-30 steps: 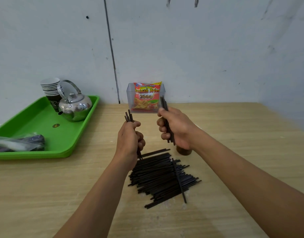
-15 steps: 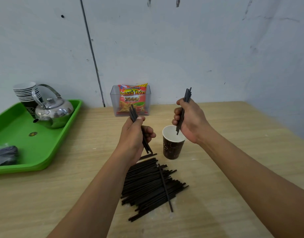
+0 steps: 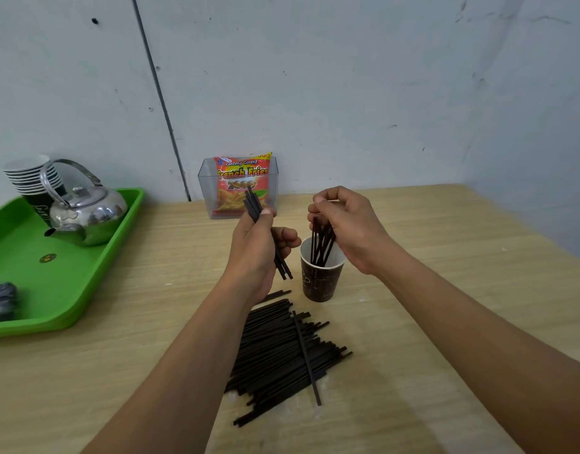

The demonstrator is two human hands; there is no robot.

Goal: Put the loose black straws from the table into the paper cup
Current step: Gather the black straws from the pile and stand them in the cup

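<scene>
A brown paper cup (image 3: 318, 285) stands upright on the wooden table, just beyond a pile of loose black straws (image 3: 282, 348). My right hand (image 3: 351, 227) hovers over the cup's mouth and pinches the top ends of a few black straws (image 3: 321, 244), whose lower ends stand splayed inside the cup. My left hand (image 3: 259, 247), just left of the cup, grips a second small bundle of black straws (image 3: 254, 203) tilted upright. One straw lies crosswise over the pile.
A green tray (image 3: 85, 290) at the left holds a steel kettle (image 3: 89, 214), a stack of paper cups (image 3: 30, 175) and a dark plastic bag (image 3: 0, 299). A clear box with a snack packet (image 3: 243, 185) stands against the wall behind the hands.
My right hand has lowered its straws into the cup, where they now stand splayed. My left hand has shifted right, closer to the cup, with its bundle still held.
</scene>
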